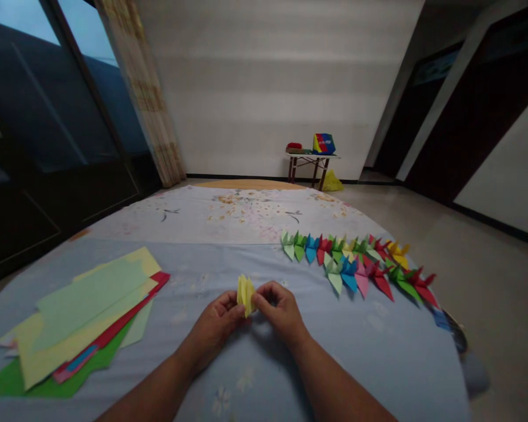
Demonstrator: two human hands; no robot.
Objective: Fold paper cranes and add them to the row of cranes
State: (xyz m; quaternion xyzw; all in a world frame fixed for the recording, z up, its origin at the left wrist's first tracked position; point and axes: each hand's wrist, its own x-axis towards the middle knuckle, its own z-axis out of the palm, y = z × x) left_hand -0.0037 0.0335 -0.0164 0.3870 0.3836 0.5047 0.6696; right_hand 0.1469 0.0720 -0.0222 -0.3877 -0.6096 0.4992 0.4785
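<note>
Between my two hands, above the blue cloth, is a small piece of folded yellow paper (245, 295) with several upright layers. My left hand (217, 325) pinches its lower left side between thumb and fingers. At its right edge, the thumb and forefinger of my right hand (284, 313) close on the paper too. To the right stand two rows of folded paper cranes (349, 275) in green, blue, red, pink and yellow. A loose stack of coloured paper sheets (92, 299) lies to the left, with pale green and pale yellow on top.
The round table wears a blue cloth (193, 375) and a white flowered cloth (193, 214) behind it. Against the far wall, a small folding table (308, 157) carries a colourful box (324, 143) and a red item. A yellow bag (332, 181) sits on the floor beside it.
</note>
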